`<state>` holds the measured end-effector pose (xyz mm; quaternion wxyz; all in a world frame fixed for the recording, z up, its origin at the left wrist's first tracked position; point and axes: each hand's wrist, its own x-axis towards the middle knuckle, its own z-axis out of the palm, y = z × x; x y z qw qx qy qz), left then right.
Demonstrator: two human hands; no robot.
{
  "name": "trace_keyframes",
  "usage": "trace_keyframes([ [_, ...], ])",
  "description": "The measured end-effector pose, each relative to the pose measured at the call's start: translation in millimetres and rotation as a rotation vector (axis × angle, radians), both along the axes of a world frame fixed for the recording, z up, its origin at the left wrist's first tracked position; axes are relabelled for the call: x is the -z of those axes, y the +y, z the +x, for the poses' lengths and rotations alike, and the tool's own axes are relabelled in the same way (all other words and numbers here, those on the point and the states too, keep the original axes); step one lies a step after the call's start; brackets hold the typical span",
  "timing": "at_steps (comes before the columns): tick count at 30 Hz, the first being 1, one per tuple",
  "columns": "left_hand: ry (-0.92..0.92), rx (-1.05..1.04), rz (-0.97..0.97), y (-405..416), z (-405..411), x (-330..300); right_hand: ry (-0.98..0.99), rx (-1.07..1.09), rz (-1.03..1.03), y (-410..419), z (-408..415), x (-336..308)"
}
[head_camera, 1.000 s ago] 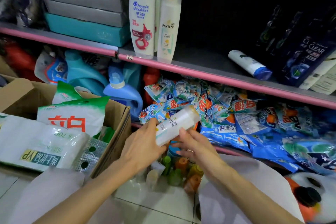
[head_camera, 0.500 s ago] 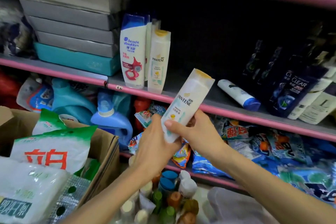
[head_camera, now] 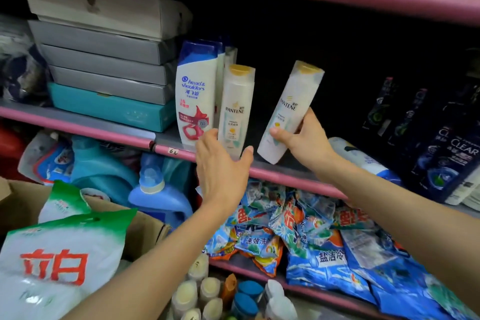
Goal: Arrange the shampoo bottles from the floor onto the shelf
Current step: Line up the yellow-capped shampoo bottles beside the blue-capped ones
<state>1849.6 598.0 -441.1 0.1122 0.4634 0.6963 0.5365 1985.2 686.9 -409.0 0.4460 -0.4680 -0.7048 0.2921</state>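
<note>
My right hand (head_camera: 304, 135) grips a white Pantene bottle (head_camera: 289, 112) with a yellow cap, tilted to the right, its base resting near the front of the pink-edged shelf (head_camera: 280, 173). A second Pantene bottle (head_camera: 235, 106) stands upright on that shelf beside a white and blue Head & Shoulders bottle (head_camera: 196, 93). My left hand (head_camera: 220, 163) is spread open around the base of the standing Pantene bottle, fingertips touching or nearly touching it. Several small bottles (head_camera: 207, 293) stand on the floor at the bottom.
Stacked grey and teal boxes (head_camera: 104, 67) fill the shelf's left. A white bottle (head_camera: 363, 161) lies on its side at right, beside dark Clear bottles (head_camera: 452, 153). Detergent packets (head_camera: 298, 231) crowd the lower shelf. A cardboard box (head_camera: 140, 226) with bags sits at left.
The Pantene bottle has gone from both hands low by the floor up to the shelf, held by my right hand alone. My left hand let go and moved to the standing Pantene bottle.
</note>
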Motion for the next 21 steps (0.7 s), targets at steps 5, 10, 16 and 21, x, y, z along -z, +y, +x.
trace_keyframes([
  [5, 0.064, -0.072, -0.037, 20, 11, 6, -0.06, -0.021, -0.002, 23, -14, 14],
  [10, 0.028, -0.158, -0.006, 30, 8, 14, -0.056, -0.05, -0.041, 30, -13, 26],
  [16, 0.023, -0.19, -0.055, 43, 7, 19, -0.175, -0.055, -0.069, 35, -8, 39],
  [21, 0.028, -0.255, -0.098, 53, 9, 17, -0.127, -0.096, -0.123, 44, -29, 35],
])
